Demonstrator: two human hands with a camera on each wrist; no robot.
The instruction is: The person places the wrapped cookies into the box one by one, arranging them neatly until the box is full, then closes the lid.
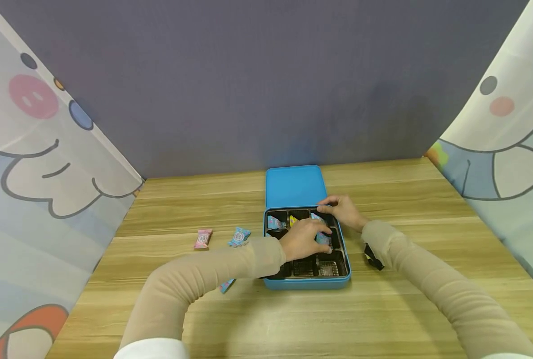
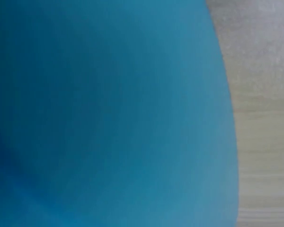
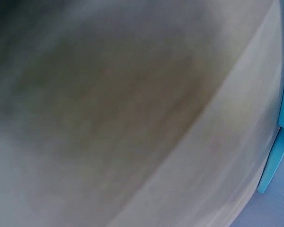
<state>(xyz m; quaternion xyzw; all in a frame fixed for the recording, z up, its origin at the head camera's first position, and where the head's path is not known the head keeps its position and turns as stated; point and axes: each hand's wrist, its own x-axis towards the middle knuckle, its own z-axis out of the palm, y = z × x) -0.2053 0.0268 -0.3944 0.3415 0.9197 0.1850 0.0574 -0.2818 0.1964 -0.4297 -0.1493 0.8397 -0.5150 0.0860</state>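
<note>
Blue box [image 1: 305, 284] stands open on the wooden table [image 1: 266, 319], its lid [image 1: 295, 187] laid back beyond the far edge. Inside is a black tray [image 1: 303, 269] with compartments; its far row holds a blue candy [image 1: 275, 223] at left, a yellow candy [image 1: 292, 220] in the middle and another blue candy [image 1: 316, 217] at right. The left hand [image 1: 303, 240] reaches over the tray, fingers bent and apart from the thumb, with a shiny blue sweet [image 1: 322, 239] between them in the right column; whether they pinch it I cannot tell. The right hand [image 1: 344, 212] is at the far right corner, fingertips near the rim, thumb and forefinger slightly apart; its grip cannot be made out. Left of the box lie a pink candy [image 1: 203, 239] and a blue wrapper [image 1: 239, 237], with one more wrapper [image 1: 227, 285] partly under the left sleeve [image 1: 212, 269]. Both wrist views are mostly blurred.
</note>
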